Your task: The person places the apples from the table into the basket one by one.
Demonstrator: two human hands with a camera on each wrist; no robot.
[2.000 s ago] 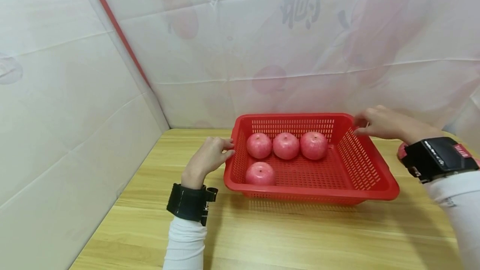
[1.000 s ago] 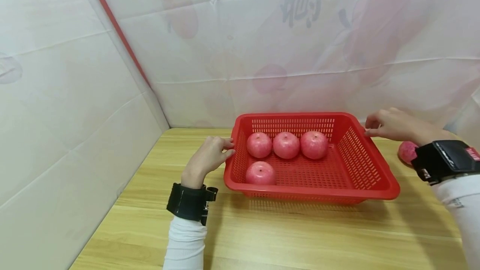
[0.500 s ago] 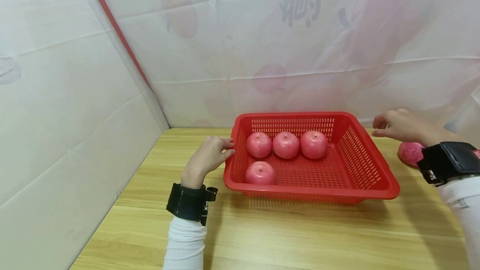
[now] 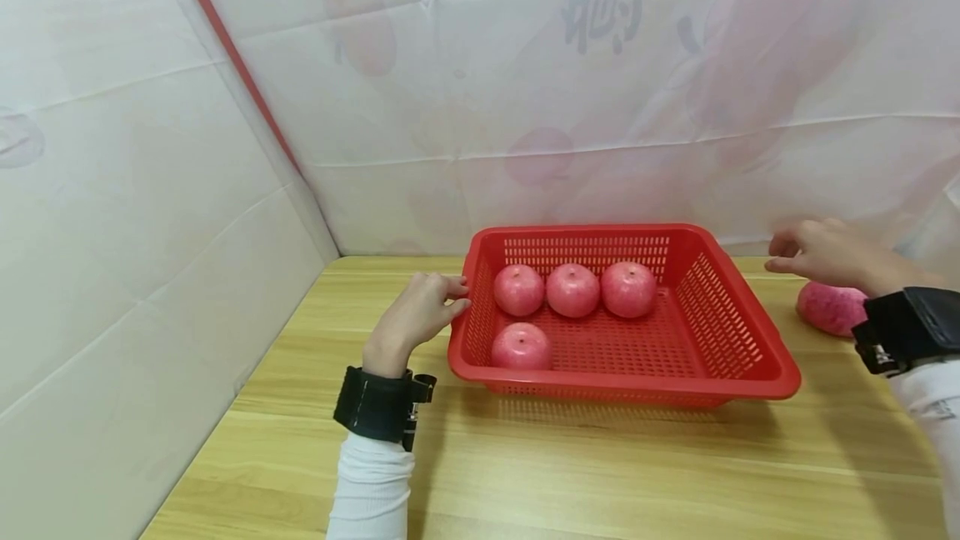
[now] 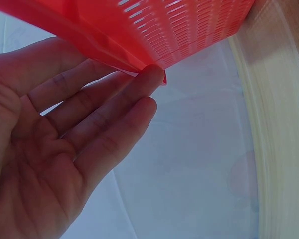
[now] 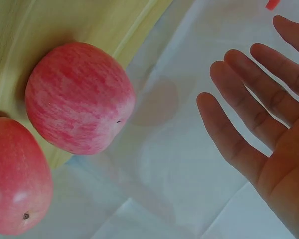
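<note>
Left hand [image 4: 412,319]: thumb and fingers slightly bent, pinching the left rim of the red basket [image 4: 637,386] | Right hand [image 4: 832,255]: fingers loosely spread, holding nothing, right of basket | 4 apples [image 4: 572,292] inside: 3 in far row, 1 near left | 2 loose apples [image 6: 79,99]: right, on table [image 4: 562,473]

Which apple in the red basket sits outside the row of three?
The front-left apple in the red basket: it sits alone by the near side, while the other three apples line up toward the far side.
</note>
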